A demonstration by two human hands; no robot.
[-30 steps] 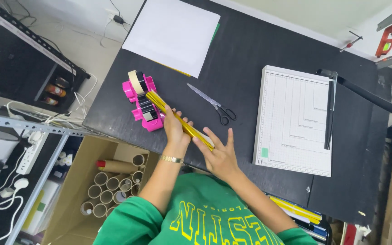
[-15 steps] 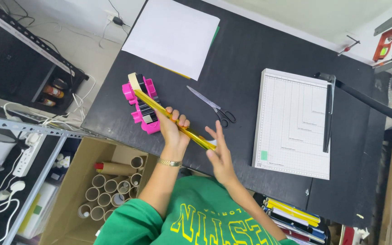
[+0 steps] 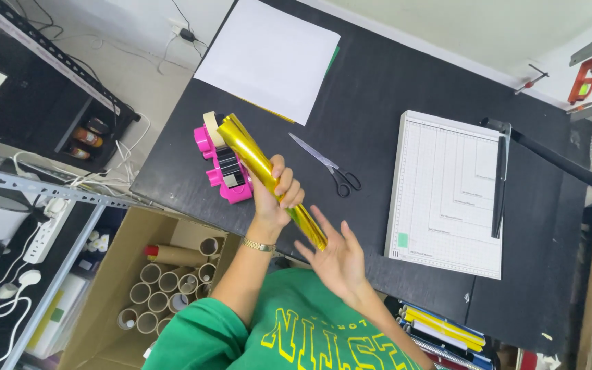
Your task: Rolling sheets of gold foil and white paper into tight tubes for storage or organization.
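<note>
My left hand (image 3: 277, 195), with a gold watch at the wrist, is closed around the middle of a shiny gold foil roll (image 3: 248, 152). The roll slants from upper left to lower right above the near edge of the black table (image 3: 392, 82). My right hand (image 3: 334, 257) is spread open with its palm against the roll's lower end and grips nothing. The roll's upper end hangs over a pink tape dispenser (image 3: 215, 175) that stands on the table.
Scissors (image 3: 327, 164) lie right of the dispenser. A white paper trimmer (image 3: 447, 192) with a black arm sits at right, and a white sheet (image 3: 268, 58) lies at the back. A cardboard box of tubes (image 3: 166, 274) stands on the floor at left. Yellow folders (image 3: 440, 329) are at the lower right.
The gold roll has been lifted off the table and tilted up. My right hand slid from on top of it down to its lower end and opened.
</note>
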